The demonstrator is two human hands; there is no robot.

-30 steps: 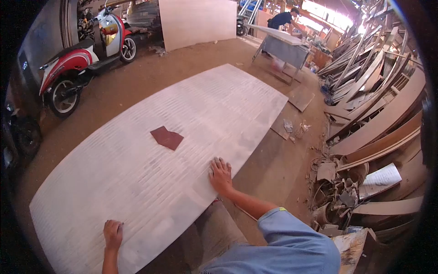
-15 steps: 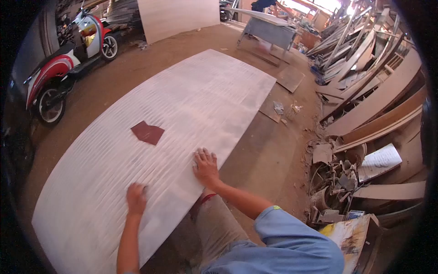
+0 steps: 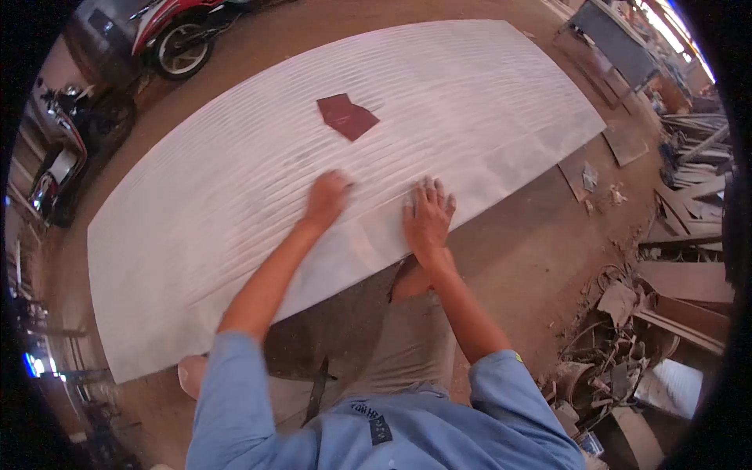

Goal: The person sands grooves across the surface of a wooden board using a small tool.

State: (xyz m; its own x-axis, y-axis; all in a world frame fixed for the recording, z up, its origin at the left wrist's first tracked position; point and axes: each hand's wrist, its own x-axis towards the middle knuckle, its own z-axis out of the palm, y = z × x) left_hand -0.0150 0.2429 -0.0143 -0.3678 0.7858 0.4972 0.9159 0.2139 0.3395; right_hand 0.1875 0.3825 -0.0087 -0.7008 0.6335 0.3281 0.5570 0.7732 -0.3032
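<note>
A long whitish panel [image 3: 486,86] with narrow parallel grooves and one curved long side lies in front of me. My left hand [image 3: 325,200] is closed on the grooved surface, slightly blurred. A small dark edge shows at its fingertips, too little to name. Flat on the panel near its straight edge, my right hand [image 3: 428,215] rests with fingers spread and holds nothing. Whitish dust coats its fingertips. Beyond my left hand, a torn piece of dark red sheet, like sandpaper [image 3: 347,117], lies on the panel.
A red scooter [image 3: 184,43] stands past the curved side, and another motorbike [image 3: 63,168] is at far left. Scrap wood and debris [image 3: 619,337] pile up on the right. A grey table [image 3: 611,43] stands at the back right. Flat board pieces [image 3: 625,142] lie on the floor.
My view has turned left and tilted down, so the panel appears rotated. My left hand has moved along the grooves, closer to my right hand. The right hand stays near the straight edge.
</note>
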